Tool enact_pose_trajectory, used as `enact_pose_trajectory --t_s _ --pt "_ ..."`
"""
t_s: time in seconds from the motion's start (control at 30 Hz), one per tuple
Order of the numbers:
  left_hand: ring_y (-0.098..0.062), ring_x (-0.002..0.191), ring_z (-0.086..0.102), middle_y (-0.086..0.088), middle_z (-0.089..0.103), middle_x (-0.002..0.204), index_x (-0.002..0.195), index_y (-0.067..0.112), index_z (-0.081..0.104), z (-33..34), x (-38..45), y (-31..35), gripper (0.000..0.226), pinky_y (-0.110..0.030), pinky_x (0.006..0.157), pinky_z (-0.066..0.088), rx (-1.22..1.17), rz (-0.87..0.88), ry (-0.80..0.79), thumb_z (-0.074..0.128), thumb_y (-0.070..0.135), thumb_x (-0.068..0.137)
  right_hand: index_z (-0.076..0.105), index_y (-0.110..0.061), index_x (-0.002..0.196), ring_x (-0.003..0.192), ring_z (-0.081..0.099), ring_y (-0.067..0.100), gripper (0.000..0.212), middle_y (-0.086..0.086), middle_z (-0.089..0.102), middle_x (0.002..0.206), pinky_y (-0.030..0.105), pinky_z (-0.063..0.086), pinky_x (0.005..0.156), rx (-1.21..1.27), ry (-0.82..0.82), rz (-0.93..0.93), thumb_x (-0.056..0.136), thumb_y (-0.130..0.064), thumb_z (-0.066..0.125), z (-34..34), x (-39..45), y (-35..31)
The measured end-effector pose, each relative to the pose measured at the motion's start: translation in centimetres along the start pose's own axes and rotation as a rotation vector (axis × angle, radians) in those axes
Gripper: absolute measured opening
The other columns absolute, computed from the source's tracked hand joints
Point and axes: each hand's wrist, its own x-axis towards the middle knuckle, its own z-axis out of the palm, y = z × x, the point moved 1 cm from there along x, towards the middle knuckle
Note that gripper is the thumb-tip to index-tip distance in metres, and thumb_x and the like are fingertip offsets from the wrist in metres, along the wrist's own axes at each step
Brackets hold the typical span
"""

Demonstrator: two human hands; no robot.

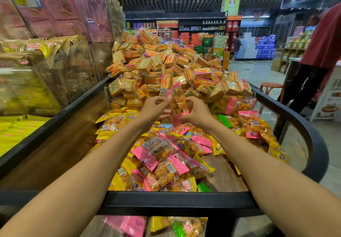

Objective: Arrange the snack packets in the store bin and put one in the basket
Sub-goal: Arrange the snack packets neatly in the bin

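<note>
I hold one pink-edged snack packet (177, 101) upright above the store bin (177, 199). My left hand (154, 108) pinches its upper end and my right hand (198, 112) pinches its lower pink end. Below my arms lies a loose heap of pink, yellow and green snack packets (162, 155) on the bin's wooden floor. No basket shows in the view.
Behind a clear divider (239, 93) rises a tall pile of orange cracker packs (164, 65). Clear bins of yellow and pink packs (46, 52) stand on the left. A person in a red shirt (321, 52) stands at the right by a stool (270, 87). More packets (156, 225) lie below the bin's front rail.
</note>
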Motion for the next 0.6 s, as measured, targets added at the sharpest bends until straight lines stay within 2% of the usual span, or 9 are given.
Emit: enact_pose_trajectory --t_s 0.07,0.17,0.23,0.3,0.37,0.43,0.47,0.53,0.6 --pt "-0.018 0.088 0.064 -0.006 0.066 0.102 0.105 0.008 0.062 0.3 0.1 -0.1 0.039 -0.026 0.073 0.054 -0.115 -0.095 -0.026 0.052 0.044 0.093 0.047 -0.013 0.129 0.094 0.059 0.017 0.070 0.004 0.058 0.110 0.021 0.050 0.071 -0.132 -0.004 -0.109 0.069 -0.009 0.082 0.8 -0.7 -0.6" --pt "-0.017 0.073 0.065 -0.003 0.068 0.077 0.094 0.007 0.067 -0.2 0.4 -0.5 0.048 -0.031 0.068 0.054 -0.200 -0.158 0.013 0.050 0.052 0.092 0.040 -0.018 0.137 0.108 0.050 0.019 0.082 0.006 0.043 0.121 0.030 0.047 0.091 -0.212 -0.119 -0.237 0.069 -0.024 0.084 1.6 -1.6 -1.4" --pt "-0.015 0.063 0.062 -0.002 0.065 0.069 0.089 0.008 0.066 -0.6 0.5 -0.7 0.047 -0.031 0.064 0.051 -0.172 -0.178 0.086 0.047 0.050 0.094 0.047 -0.019 0.133 0.102 0.049 0.014 0.071 0.005 0.045 0.119 0.024 0.042 0.087 -0.194 -0.160 -0.283 0.072 -0.029 0.082 1.6 -1.9 -1.9" --pt "-0.018 0.065 0.062 -0.004 0.064 0.075 0.092 0.007 0.064 -0.8 0.6 -0.6 0.043 -0.031 0.064 0.051 -0.178 -0.201 0.119 0.044 0.044 0.098 0.061 -0.017 0.120 0.086 0.052 0.009 0.044 0.004 0.056 0.109 0.016 0.041 0.073 -0.138 -0.069 -0.328 0.079 -0.028 0.076 1.3 -2.0 -2.3" --pt "-0.017 0.071 0.063 -0.004 0.066 0.081 0.093 0.012 0.064 -0.6 0.4 -0.4 0.036 -0.031 0.064 0.053 -0.188 -0.217 0.086 0.043 0.041 0.099 0.066 -0.013 0.109 0.080 0.054 0.008 0.024 0.003 0.063 0.099 0.011 0.040 0.064 -0.057 0.076 -0.287 0.087 -0.022 0.067 0.6 -1.5 -2.2" --pt "-0.018 0.080 0.061 -0.003 0.065 0.087 0.093 0.016 0.064 -0.4 0.4 -0.4 0.034 -0.035 0.075 0.054 -0.159 -0.232 0.026 0.045 0.043 0.098 0.063 -0.010 0.110 0.086 0.055 0.011 0.024 0.003 0.063 0.100 0.016 0.043 0.067 0.033 0.161 -0.173 0.091 -0.024 0.062 -0.1 -0.7 -1.6" --pt "-0.017 0.079 0.058 -0.002 0.062 0.085 0.094 0.016 0.064 -0.2 0.3 -0.4 0.034 -0.036 0.078 0.052 -0.138 -0.243 -0.006 0.046 0.045 0.096 0.061 -0.009 0.113 0.090 0.055 0.014 0.028 0.003 0.061 0.104 0.021 0.043 0.071 0.097 0.165 -0.104 0.092 -0.028 0.061 -0.4 -0.3 -1.2" --pt "-0.012 0.065 0.046 0.002 0.052 0.072 0.094 0.016 0.065 0.1 0.1 -0.4 0.035 -0.032 0.071 0.047 -0.100 -0.246 -0.084 0.048 0.047 0.095 0.059 -0.009 0.116 0.095 0.056 0.017 0.036 0.004 0.062 0.109 0.030 0.045 0.076 0.235 0.143 0.022 0.093 -0.037 0.057 -0.6 0.2 -0.9" --pt "-0.010 0.060 0.046 0.004 0.056 0.067 0.097 0.012 0.066 0.5 -0.1 -0.3 0.039 -0.028 0.066 0.045 -0.094 -0.245 -0.163 0.047 0.045 0.096 0.062 -0.009 0.105 0.086 0.060 0.014 0.031 0.002 0.064 0.096 0.027 0.047 0.072 0.319 0.119 0.074 0.095 -0.038 0.055 -0.6 0.2 -0.8"
